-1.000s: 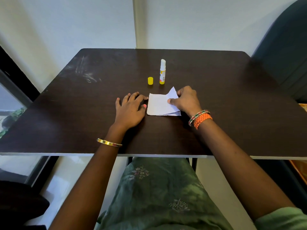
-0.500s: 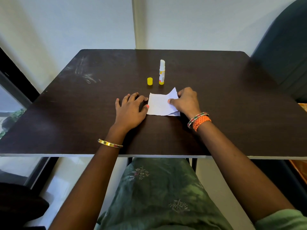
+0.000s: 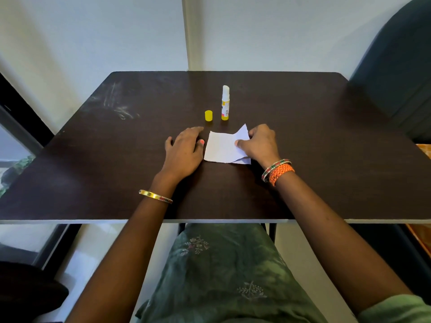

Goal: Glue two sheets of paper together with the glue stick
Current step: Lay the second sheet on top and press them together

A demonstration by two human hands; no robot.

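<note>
Looking across the dark table [image 3: 314,141], we see the uncapped glue stick [image 3: 225,103] standing upright just past the papers, its yellow cap [image 3: 208,116] beside it on the left, apart from it. A dark chair back [image 3: 401,66] rises at the table's far right corner. We find the two white sheets of paper [image 3: 220,148] stacked near the table's middle. Our right hand [image 3: 260,143] pinches the upper sheet's right edge, lifting its far corner. Our left hand [image 3: 184,150] lies flat, fingers relaxed and blurred, just left of the papers, gripping nothing.
</note>
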